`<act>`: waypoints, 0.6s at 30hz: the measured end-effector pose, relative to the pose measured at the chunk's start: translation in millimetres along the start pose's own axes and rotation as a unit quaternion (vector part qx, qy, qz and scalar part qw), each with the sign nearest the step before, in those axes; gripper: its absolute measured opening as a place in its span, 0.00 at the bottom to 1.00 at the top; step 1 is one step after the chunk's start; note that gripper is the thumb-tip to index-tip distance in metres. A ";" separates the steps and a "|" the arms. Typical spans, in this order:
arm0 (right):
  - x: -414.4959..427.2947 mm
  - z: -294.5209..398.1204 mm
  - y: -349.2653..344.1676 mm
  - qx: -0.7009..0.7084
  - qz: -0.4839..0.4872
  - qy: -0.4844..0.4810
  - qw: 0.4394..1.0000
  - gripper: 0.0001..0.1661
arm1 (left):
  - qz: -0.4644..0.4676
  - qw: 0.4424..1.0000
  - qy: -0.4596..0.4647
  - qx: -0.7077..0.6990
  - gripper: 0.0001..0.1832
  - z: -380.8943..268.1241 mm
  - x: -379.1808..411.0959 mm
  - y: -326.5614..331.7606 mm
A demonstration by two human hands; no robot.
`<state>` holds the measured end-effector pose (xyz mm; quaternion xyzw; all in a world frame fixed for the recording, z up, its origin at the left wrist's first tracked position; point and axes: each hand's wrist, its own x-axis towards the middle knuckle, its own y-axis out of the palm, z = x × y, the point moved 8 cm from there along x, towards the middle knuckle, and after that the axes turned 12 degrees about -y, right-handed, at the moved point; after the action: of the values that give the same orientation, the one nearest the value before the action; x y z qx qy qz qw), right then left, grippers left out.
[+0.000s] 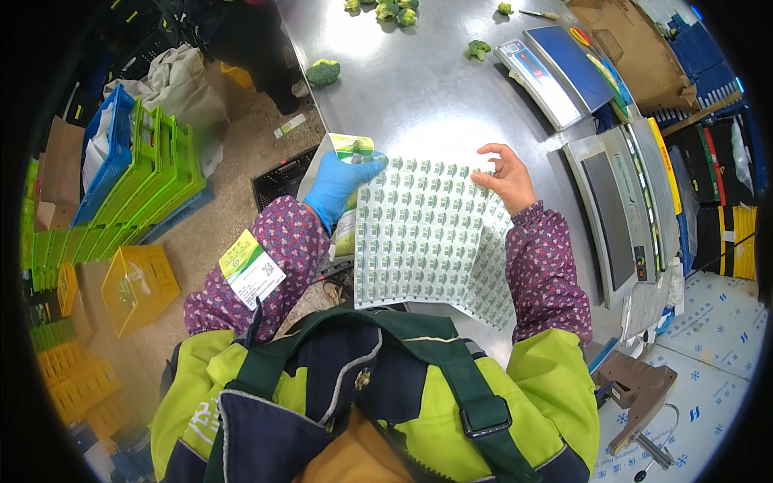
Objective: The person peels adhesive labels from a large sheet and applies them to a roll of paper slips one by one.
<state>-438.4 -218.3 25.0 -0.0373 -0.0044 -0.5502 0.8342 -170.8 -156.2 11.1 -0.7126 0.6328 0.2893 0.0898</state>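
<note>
In front of my chest is a large sheet of small green-and-white printed stickers (416,232). My left hand (339,184), in a blue disposable glove, grips its upper left corner, with the thumb on top. Yellow-green printed labels (347,232) on white backing are bunched under the same hand. My bare right hand (510,178) pinches the sheet's upper right corner with the thumb; the other fingers are bent and partly hidden. A second part of the sticker sheets (490,284) slants out beneath, towards my right sleeve. On my left sleeve sticks a yellow-green printed label (250,268).
Broccoli florets (323,72) lie on the steel table (398,96). Two scales, one with a lit display (540,78) and a larger one (619,211), stand at right. Green crates (145,163) and a yellow crate (140,290) are at left. A person (259,54) stands beyond.
</note>
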 end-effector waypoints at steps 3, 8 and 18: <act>-4.4 -17.1 -1.9 0.044 -0.047 0.023 0.998 0.16 | -0.012 0.999 0.038 0.001 0.14 -3.8 0.9 -1.9; -8.5 -24.9 4.0 0.130 -0.056 0.040 0.989 0.18 | -0.014 0.999 0.045 -0.001 0.14 0.5 3.5 -5.1; -11.6 -30.4 2.5 0.060 -0.026 0.090 0.994 0.19 | 0.038 0.998 0.037 0.040 0.24 -1.1 -1.5 -1.7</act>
<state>-441.7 -208.7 -6.0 0.0630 0.0366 -0.5712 0.8176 -169.0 -155.1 12.4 -0.6941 0.6732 0.2407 0.0838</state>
